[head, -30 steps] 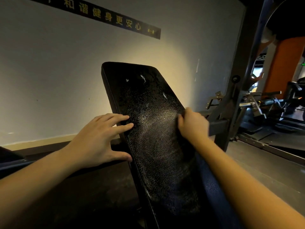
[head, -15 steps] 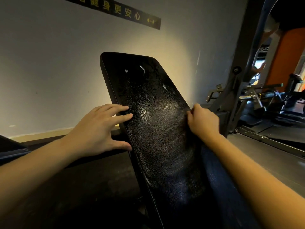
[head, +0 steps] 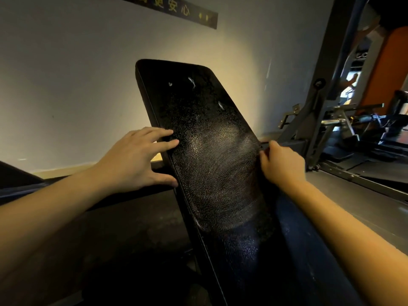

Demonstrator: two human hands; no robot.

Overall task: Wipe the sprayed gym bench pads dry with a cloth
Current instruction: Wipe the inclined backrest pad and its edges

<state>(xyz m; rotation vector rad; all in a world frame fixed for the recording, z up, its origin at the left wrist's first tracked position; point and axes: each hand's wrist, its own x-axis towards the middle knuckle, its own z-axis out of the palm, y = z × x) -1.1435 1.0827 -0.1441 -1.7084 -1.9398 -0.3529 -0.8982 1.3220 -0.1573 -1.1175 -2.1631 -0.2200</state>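
Note:
A black inclined bench pad (head: 198,120) rises in front of me. Its upper part is speckled with spray droplets; the middle shows smeared wipe marks. My left hand (head: 134,160) rests on the pad's left edge, with straight fingers on the surface and the thumb against the side. My right hand (head: 282,164) is curled at the pad's right edge and grips a dark blue cloth (head: 287,210), which trails down below the wrist. Most of the cloth is lost in shadow.
A pale wall (head: 66,85) with a dark sign strip (head: 176,12) stands close behind the pad. A grey steel rack upright (head: 326,89) and other gym machines (head: 364,124) are on the right. The grey floor (head: 357,206) lies to the right of the bench.
My right hand slid with the cloth from the middle of the pad out to its right edge. My left hand stayed on the left edge.

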